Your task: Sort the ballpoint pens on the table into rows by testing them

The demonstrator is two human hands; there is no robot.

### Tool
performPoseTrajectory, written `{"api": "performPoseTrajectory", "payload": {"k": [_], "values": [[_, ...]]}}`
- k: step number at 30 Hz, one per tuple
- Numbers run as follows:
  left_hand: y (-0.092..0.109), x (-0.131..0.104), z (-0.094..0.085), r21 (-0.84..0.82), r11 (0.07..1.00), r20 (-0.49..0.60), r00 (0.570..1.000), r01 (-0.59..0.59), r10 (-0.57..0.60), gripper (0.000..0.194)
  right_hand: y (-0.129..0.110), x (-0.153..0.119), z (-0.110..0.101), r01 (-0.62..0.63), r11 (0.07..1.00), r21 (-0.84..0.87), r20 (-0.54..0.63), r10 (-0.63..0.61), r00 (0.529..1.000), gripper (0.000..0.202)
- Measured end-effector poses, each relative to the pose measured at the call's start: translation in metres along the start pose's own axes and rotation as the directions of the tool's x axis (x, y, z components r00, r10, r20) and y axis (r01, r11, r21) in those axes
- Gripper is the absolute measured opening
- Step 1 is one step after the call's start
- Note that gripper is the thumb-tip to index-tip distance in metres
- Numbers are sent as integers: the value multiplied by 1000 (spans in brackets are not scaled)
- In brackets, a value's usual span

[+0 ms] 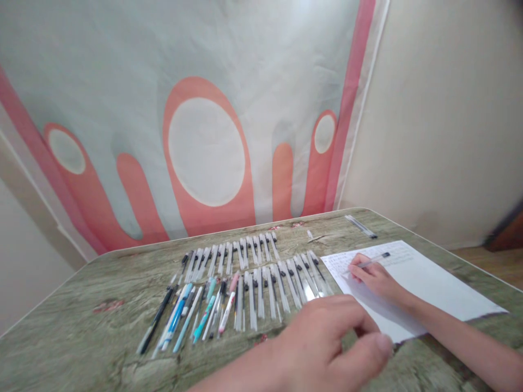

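Observation:
A pen (378,258) with a clear barrel and dark end is pinched in my right hand (378,282), its writing end down at the upper left of a white sheet of paper (441,296). Rows of small handwriting cover the top part of the sheet. My left hand (327,340) is close to the camera, over the paper's lower left corner. Its thumb stands apart from the bent fingers and I see nothing in it; some fingertips are hidden.
Two rows of clear pens with dark grips (261,291) lie left of the paper. Coloured pens (200,316) lie at the near row's left. Several thin pens or refills (360,226) lie behind the sheet on the wood-patterned table (81,332). A patterned backdrop stands behind.

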State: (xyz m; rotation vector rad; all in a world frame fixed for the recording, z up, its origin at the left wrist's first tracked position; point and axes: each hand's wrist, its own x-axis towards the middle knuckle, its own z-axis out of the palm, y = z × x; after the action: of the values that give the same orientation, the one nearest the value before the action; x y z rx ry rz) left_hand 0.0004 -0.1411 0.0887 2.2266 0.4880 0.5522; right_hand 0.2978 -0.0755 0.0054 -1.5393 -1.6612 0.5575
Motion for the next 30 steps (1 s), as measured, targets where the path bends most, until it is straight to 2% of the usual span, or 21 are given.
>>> {"api": "performPoseTrajectory", "payload": {"k": [2, 3, 5, 8, 11, 23, 30], "values": [[13, 51, -1, 222, 975, 75, 997, -5, -11, 35, 0, 1, 0, 2, 1000, 17, 0, -2, 1000, 26], [12, 66, 5, 330, 944, 98, 995, 0, -35, 37, -1, 1, 0, -4, 1000, 25, 3, 4, 1000, 26], [-4, 80, 23, 509, 861, 98, 994, -5, -53, 41, -1, 2, 0, -17, 999, 33, 13, 16, 1000, 25], [-33, 82, 50, 628, 777, 101, 994, -40, -31, 54, -2, 1, 0, -16, 999, 33, 24, 15, 1000, 26], [-46, 82, 61, 660, 751, 95, 994, -18, -59, 64, -3, 1, -1, -11, 999, 40, 21, 10, 1000, 25], [-44, 81, 59, 647, 762, 126, 990, -37, -59, 68, -9, 0, -3, 37, 999, 27, 14, -37, 999, 19], [-46, 81, 57, 650, 759, 119, 992, -41, -48, 67, -5, 0, -3, 48, 999, 14, 0, -48, 999, 17]]}}
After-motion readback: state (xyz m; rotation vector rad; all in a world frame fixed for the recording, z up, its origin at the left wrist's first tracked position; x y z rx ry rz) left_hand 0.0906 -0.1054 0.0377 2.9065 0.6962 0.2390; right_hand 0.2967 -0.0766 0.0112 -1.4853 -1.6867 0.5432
